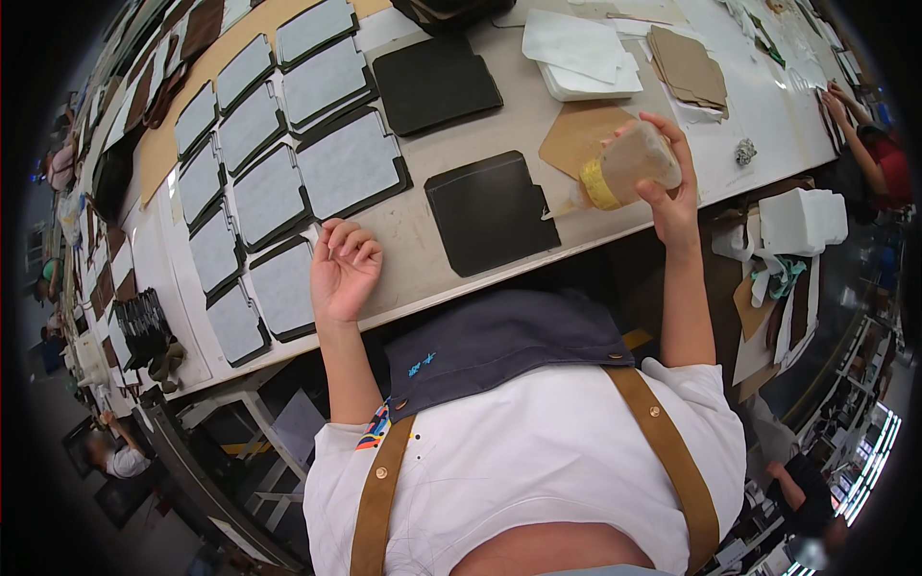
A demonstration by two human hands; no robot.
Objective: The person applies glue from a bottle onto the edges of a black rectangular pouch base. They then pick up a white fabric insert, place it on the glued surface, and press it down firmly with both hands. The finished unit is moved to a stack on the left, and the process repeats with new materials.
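Observation:
My right hand (675,182) is wrapped round a cloudy squeeze bottle (641,163) with yellow tape at its neck. The bottle is tilted, its thin nozzle pointing left, at the right edge of a black flat panel (490,216); whether the tip touches it I cannot tell. Loosely curled, palm up, my left hand (346,274) has nothing visible in its fingers. It is beside the rows of black panels topped with pale grey sheets (351,165), over the table's near edge.
Stacked black panels (437,86) lie farther back. A tan board (581,139) is under the bottle, with white sheets (586,58) and brown pieces (689,72) beyond. A crumpled silvery lump (745,152) sits at right. Other people work around the room.

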